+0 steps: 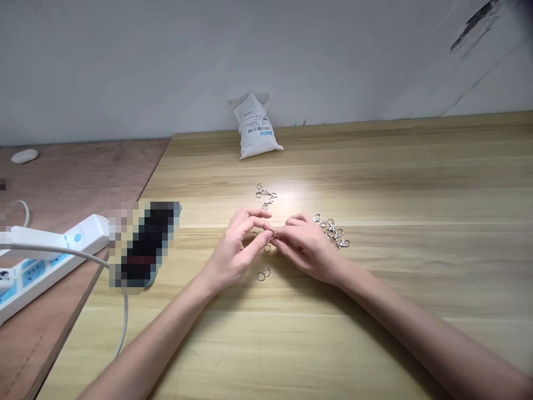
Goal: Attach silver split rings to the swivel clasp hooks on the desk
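Observation:
My left hand (240,247) and my right hand (307,249) meet fingertip to fingertip just above the table. Pinched between them is a small metal ring (275,234), mostly covered by the fingers, so I cannot tell whether a clasp hangs on it. Loose key rings lie below and beside my left fingertips, among them a single ring (267,248) and an overlapping pair (264,274). Several silver lobster clasps (335,233) are heaped beyond my right knuckles. Past my left fingers lies a small group of clasps with rings (266,193).
A white labelled packet (257,128) leans near the wall at the back. To the left are a blurred-out phone (145,244) with a white cable (125,319) and a power strip (79,239). A white oval object (24,156) rests on the reddish-brown surface at far left.

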